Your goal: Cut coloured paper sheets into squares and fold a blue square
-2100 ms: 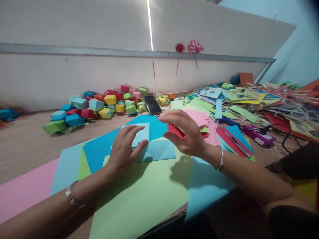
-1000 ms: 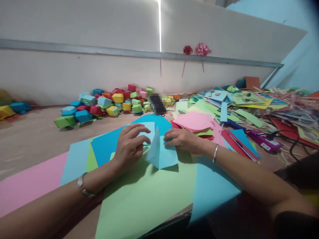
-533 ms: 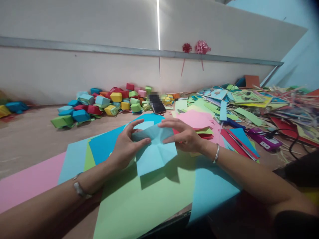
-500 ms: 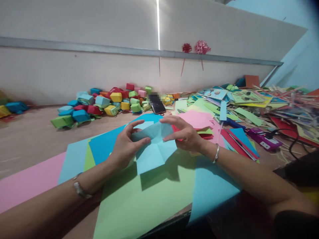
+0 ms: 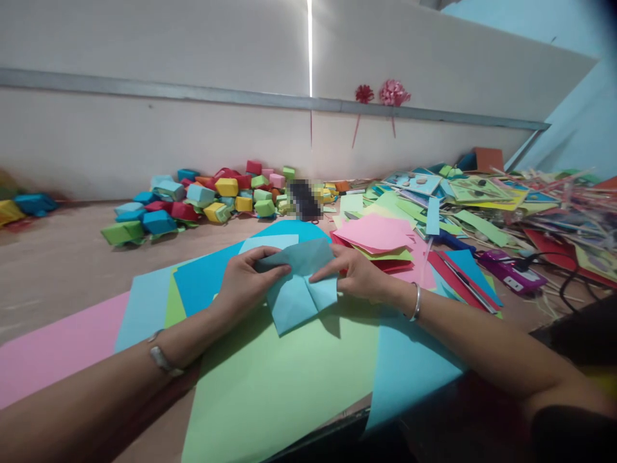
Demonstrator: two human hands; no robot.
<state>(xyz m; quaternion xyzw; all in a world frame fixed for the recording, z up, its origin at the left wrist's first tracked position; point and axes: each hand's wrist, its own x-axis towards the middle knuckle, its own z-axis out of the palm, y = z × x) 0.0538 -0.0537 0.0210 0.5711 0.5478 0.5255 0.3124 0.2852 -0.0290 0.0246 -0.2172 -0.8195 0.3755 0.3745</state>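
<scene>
**Creased light-blue paper (image 5: pixel 292 307) held in left hand (image 5: pixel 247 281) and right hand (image 5: pixel 365 275)**

In the head view, the paper is at the middle of the work area, tilted above a pale green sheet (image 5: pixel 284 379). The left hand grasps its left side, thumb on the near face and fingers behind. The right hand pinches the right side, one digit pressing beside the central crease, the others partly hidden.

A stack of pink, red and green papers (image 5: pixel 373 235) crowds in just beyond the right hand. Larger blue sheets (image 5: pixel 205 281) fan out to the left, over a pink sheet (image 5: pixel 62 350). Farther back, folded paper blocks (image 5: pixel 227 187) pile up near a pixelated dark object (image 5: pixel 303 200). To the right, a pen (image 5: pixel 465 281) lies across a red strip (image 5: pixel 448 276), with a heap of cards and sticks (image 5: pixel 486 193) behind. A purple power strip (image 5: pixel 511 270) has a black plug (image 5: pixel 523 262) in its socket. Two ribbon flowers (image 5: pixel 394 94) hang against the rail (image 5: pixel 193 95).
</scene>
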